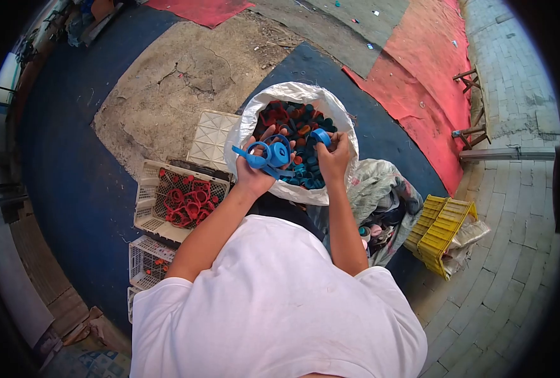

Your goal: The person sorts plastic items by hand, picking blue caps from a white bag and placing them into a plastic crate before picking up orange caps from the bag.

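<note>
Print, if any, on the small blue-and-white scrap [369,46] lying on the grey mat [333,38] was too small to read. The person's left hand [258,176] was turned palm up, fingers curled around blue plastic pieces [277,155] with strap-like loops. The right hand [335,154] pinched a blue ring-shaped cap [320,137] between thumb and fingers. Both hands were over the open mouth of the white sack [308,196], a narrow gap between them, with mixed caps [305,120] below the flared rim. The left wrist crossed the rim's near left side, the right forearm its near right. A white crate [146,205] of red pieces [188,201] crowded the left; a stuffed woven bag [371,179] hemmed the right, a yellow crate [440,230] just past it. Beyond the far rim, blue matting [318,69] and rough ground [179,69] left wide room.
</note>
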`<state>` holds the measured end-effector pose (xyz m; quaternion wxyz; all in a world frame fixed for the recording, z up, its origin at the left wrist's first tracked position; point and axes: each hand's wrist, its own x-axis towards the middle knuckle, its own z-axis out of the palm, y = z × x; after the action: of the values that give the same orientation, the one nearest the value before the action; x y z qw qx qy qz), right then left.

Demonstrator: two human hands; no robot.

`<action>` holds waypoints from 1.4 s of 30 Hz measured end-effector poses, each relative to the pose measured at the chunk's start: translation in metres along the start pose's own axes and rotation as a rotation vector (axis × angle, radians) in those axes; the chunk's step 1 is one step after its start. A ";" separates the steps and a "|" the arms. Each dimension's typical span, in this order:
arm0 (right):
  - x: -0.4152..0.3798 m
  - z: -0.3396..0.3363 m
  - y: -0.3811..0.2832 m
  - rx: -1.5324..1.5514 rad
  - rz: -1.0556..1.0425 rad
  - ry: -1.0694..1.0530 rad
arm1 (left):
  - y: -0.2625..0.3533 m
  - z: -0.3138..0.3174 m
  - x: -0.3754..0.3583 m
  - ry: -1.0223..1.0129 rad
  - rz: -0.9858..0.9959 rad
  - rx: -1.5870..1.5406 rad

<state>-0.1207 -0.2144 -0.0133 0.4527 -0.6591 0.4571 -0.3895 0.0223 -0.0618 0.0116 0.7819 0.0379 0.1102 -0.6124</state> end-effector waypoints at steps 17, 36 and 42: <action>-0.090 0.053 -0.057 0.669 0.278 -0.054 | -0.013 0.001 0.007 0.172 0.290 0.321; -0.078 0.031 -0.087 0.890 0.356 0.040 | -0.062 0.021 0.005 0.057 0.357 0.601; -0.086 0.025 -0.083 0.913 0.303 -0.059 | -0.072 0.026 -0.001 0.109 0.528 0.819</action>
<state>-0.1002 -0.1121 0.0500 0.7601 -0.3298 0.3175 -0.4611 -0.0439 -0.0833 0.0421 0.8244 0.4009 -0.1124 -0.3835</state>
